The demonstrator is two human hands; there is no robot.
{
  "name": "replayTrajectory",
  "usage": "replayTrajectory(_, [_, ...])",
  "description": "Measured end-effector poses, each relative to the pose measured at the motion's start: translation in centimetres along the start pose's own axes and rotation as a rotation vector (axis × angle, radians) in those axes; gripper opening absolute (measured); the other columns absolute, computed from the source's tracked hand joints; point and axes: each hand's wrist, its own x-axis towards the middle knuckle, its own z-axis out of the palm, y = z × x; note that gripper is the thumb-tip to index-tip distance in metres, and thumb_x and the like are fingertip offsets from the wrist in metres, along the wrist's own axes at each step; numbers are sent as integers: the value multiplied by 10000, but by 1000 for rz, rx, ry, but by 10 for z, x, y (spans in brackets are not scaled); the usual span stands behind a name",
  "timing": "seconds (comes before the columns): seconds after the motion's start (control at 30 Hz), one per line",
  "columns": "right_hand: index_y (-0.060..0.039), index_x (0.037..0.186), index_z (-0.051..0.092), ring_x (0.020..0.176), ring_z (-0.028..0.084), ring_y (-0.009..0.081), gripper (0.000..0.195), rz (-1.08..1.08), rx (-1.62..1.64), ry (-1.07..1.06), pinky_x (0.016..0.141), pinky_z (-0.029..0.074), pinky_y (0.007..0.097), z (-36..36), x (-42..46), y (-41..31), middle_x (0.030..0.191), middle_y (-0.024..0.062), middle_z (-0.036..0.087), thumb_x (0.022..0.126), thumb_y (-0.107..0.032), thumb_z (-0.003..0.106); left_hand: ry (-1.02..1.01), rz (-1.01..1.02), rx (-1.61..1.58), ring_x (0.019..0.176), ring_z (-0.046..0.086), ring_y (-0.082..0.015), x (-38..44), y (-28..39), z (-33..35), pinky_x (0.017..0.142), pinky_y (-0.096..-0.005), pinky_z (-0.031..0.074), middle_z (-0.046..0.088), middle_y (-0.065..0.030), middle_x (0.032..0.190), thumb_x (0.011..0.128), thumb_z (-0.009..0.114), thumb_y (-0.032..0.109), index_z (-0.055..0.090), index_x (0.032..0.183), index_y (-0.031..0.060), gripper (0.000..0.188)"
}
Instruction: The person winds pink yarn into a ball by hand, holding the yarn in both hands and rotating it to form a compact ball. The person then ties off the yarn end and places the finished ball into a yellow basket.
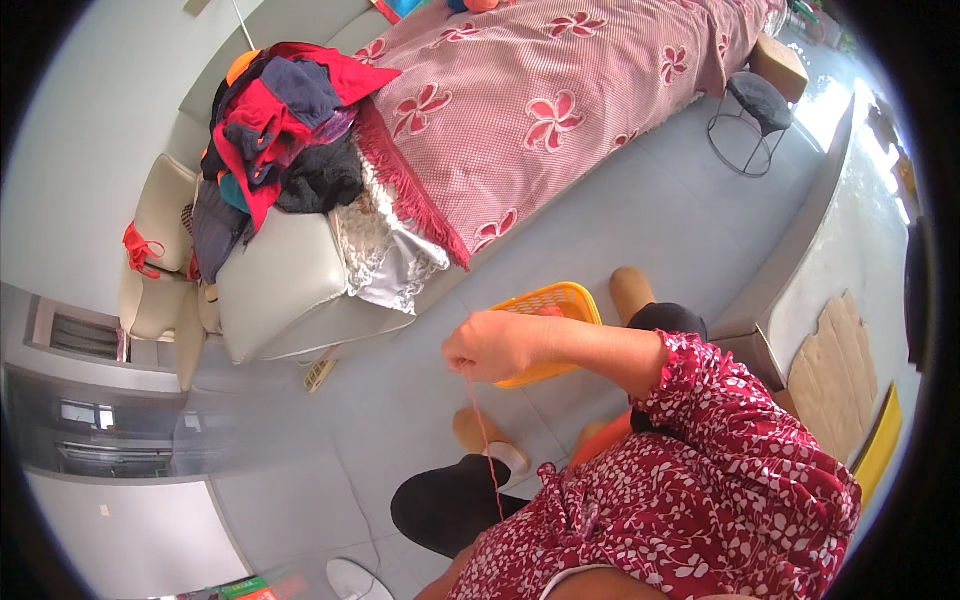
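Note:
My right hand point(491, 345) is raised, its fingers pinched on a thin strand of pink yarn point(491, 454). The strand hangs down from the fingers to my lap, where its lower end is lost beside the floral blouse point(675, 495). My left hand is out of view; only a bit of bare forearm point(457, 566) shows at the bottom edge. Behind my right wrist, a yellow plastic basket point(587, 300) stands on the floor between my feet. Something pinkish-red, perhaps yarn point(550, 310), lies in it, partly covered by my arm.
A sofa with a red-and-white patterned cover point(487, 112) runs along the far side. Clothes point(277, 127) are heaped on its pale armrest point(285, 277). A round black stool point(757, 101), flattened cardboard point(832, 375), a power strip point(319, 375) and a white fan-like base point(356, 579) surround me.

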Motion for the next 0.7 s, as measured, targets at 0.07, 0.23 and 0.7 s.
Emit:
replayTrajectory(0.07, [-20, 784, 621, 779, 614, 390, 271, 0, 12, -9, 704, 492, 460, -4, -1, -3, 778, 195, 630, 889, -249, 520, 22, -11, 9, 1090, 540, -312, 4, -1, 5, 864, -427, 493, 574, -148, 1146, 867, 562, 269, 573, 1196, 97, 372])
replayTrajectory(0.23, [-21, 778, 623, 767, 614, 393, 257, 16, 41, -2, 698, 488, 460, 1, 4, -4, 778, 195, 633, 882, -237, 531, 33, -14, 29, 1089, 548, -304, 1, -4, 6, 872, -425, 489, 584, -147, 1149, 860, 579, 262, 584, 1186, 95, 366])
replayTrajectory(0.7, [1, 769, 619, 733, 608, 393, 185, 5, 33, 164, 656, 482, 451, -24, 5, 1, 753, 200, 626, 813, -165, 549, 178, 830, 530, 958, 635, -256, -10, 56, -105, 752, -370, 523, 639, -133, 1026, 785, 725, 149, 639, 1003, 60, 251])
